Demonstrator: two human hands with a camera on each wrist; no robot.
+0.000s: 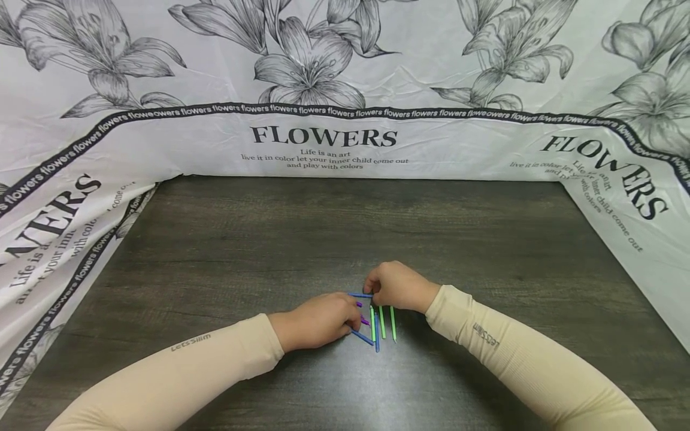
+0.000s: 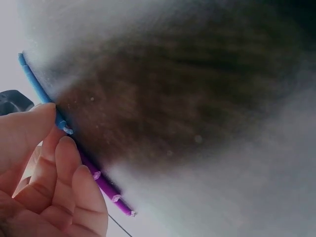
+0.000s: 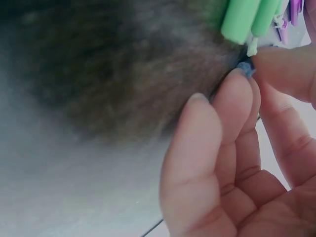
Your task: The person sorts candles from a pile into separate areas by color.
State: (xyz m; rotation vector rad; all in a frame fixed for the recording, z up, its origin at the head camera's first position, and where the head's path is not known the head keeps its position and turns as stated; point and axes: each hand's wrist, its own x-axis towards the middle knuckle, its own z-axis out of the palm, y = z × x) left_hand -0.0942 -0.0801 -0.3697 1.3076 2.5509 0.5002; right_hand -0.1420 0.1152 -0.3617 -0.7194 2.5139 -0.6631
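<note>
Thin birthday candles lie grouped between the two hands. My left hand (image 1: 318, 320) pinches a blue candle (image 2: 37, 84) between thumb and finger, its wick end near the fingertips. Purple candles (image 2: 106, 187) lie beside those fingers, partly hidden in the head view. At the top of the group, my right hand (image 1: 401, 286) pinches the end of another blue candle (image 1: 359, 295); only its tip shows in the right wrist view. Three green candles (image 1: 383, 323) lie side by side below the right hand, and a third blue candle (image 1: 377, 338) lies along the leftmost green one.
The dark wood-grain table (image 1: 242, 233) extends around both arms. A white cloth with flower prints (image 1: 323, 143) hangs along its back and sides. Cream sleeves (image 1: 215, 359) cover both forearms.
</note>
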